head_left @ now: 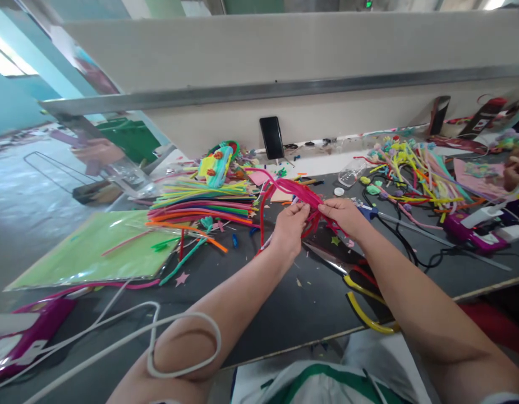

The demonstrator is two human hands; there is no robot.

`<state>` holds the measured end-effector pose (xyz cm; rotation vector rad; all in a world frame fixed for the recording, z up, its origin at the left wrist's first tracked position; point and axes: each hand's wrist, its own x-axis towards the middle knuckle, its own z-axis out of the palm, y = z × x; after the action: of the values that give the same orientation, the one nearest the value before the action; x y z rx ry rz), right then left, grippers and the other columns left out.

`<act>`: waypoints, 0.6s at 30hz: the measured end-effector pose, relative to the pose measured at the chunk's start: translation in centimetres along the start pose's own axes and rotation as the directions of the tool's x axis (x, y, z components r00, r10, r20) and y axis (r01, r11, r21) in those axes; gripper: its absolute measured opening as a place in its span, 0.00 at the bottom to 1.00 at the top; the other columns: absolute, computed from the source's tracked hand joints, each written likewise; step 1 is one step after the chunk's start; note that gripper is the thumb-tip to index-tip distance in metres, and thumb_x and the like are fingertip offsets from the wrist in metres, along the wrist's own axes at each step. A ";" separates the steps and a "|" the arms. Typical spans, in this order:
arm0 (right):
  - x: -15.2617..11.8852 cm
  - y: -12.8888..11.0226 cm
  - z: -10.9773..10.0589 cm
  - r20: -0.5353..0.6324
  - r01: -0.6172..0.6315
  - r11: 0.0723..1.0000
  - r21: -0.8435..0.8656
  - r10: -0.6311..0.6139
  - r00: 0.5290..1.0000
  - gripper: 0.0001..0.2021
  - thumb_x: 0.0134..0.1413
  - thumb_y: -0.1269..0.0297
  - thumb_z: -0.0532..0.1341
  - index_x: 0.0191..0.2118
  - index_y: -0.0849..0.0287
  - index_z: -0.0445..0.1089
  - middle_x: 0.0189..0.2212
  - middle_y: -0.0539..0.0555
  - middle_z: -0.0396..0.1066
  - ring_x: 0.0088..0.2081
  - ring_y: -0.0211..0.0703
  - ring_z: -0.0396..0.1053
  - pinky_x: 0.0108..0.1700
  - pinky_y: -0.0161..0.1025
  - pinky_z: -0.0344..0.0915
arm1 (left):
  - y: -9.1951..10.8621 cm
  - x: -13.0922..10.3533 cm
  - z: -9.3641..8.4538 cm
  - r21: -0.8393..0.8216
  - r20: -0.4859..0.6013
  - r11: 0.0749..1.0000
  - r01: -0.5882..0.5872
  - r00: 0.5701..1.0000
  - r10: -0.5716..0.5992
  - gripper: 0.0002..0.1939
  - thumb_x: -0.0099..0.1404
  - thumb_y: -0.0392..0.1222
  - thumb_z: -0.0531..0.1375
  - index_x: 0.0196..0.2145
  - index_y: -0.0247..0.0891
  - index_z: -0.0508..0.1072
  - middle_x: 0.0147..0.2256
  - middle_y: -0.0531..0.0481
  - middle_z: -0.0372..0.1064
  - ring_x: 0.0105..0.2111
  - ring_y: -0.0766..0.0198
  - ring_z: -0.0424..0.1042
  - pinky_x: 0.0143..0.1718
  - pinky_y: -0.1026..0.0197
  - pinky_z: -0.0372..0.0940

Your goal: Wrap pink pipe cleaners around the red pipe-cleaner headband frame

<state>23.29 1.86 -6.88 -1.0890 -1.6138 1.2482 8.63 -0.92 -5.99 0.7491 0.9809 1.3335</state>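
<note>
A bundle of pink and red pipe cleaners [299, 189] arches up between my hands above the dark tabletop. My left hand [290, 225] pinches it from the left, thumb and fingertips closed on the stems. From the right, my right hand [341, 216] grips the same bundle close to the left fingertips. Scissors with yellow handles [362, 322] lie under my right forearm, blades toward the bundle. A green star [335, 240] rests just below my right hand. To the left is a pile of many-coloured pipe cleaners [204, 209].
A black phone [271, 138] leans on the white partition. Green sheets in plastic [91, 247] lie left. A white cable [183, 314] loops over my left forearm from a purple device [27, 336]. Another purple device [478, 230] and another person's hand [515, 171] are at right.
</note>
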 end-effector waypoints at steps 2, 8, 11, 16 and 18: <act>-0.1 -0.1 0.1 -0.007 0.019 0.998 -0.063 -0.020 1.000 0.19 0.48 0.45 0.60 0.25 0.59 0.69 0.17 0.49 0.61 0.24 0.39 0.57 0.26 0.36 0.52 | 0.0 0.1 -0.1 -0.014 0.002 1.000 0.018 1.000 -0.018 0.11 0.52 0.40 0.67 0.29 0.33 0.70 0.22 0.55 0.68 0.20 0.71 0.66 0.27 0.67 0.63; -0.3 -0.6 -0.1 -0.032 0.112 0.953 -0.280 -0.126 0.991 0.20 0.51 0.45 0.57 0.24 0.59 0.67 0.17 0.49 0.58 0.25 0.38 0.55 0.28 0.35 0.50 | -0.4 0.3 -0.2 -0.007 0.000 1.000 0.006 1.000 -0.006 0.10 0.52 0.39 0.66 0.27 0.33 0.69 0.20 0.55 0.67 0.20 0.71 0.66 0.27 0.67 0.62; -0.4 -0.8 -0.1 -0.047 0.134 0.925 -0.355 -0.161 0.986 0.19 0.52 0.48 0.56 0.24 0.60 0.68 0.18 0.49 0.58 0.26 0.39 0.55 0.28 0.35 0.50 | -0.4 0.4 -0.3 0.024 0.007 0.999 -0.027 1.000 0.027 0.07 0.54 0.37 0.63 0.26 0.34 0.68 0.19 0.56 0.65 0.19 0.73 0.64 0.25 0.68 0.59; -0.4 -0.9 -0.1 -0.035 0.160 0.883 -0.441 -0.195 0.980 0.18 0.55 0.51 0.54 0.23 0.60 0.67 0.19 0.49 0.56 0.26 0.38 0.54 0.29 0.35 0.51 | -0.6 0.5 -0.3 0.057 0.004 0.996 -0.064 0.998 0.064 0.05 0.56 0.36 0.60 0.25 0.34 0.67 0.18 0.57 0.62 0.17 0.74 0.59 0.21 0.69 0.55; -0.4 -0.9 -0.1 -0.040 0.162 0.883 -0.441 -0.200 0.979 0.18 0.55 0.52 0.54 0.22 0.60 0.66 0.19 0.48 0.55 0.26 0.37 0.53 0.29 0.35 0.50 | -0.6 0.4 -0.4 0.066 0.012 0.995 -0.070 0.998 0.069 0.05 0.56 0.36 0.60 0.25 0.34 0.67 0.17 0.58 0.61 0.17 0.74 0.59 0.21 0.69 0.54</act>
<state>23.37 1.37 -5.98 -1.2045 -1.9340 0.7203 8.56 -0.59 -6.78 0.8459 1.0036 1.3618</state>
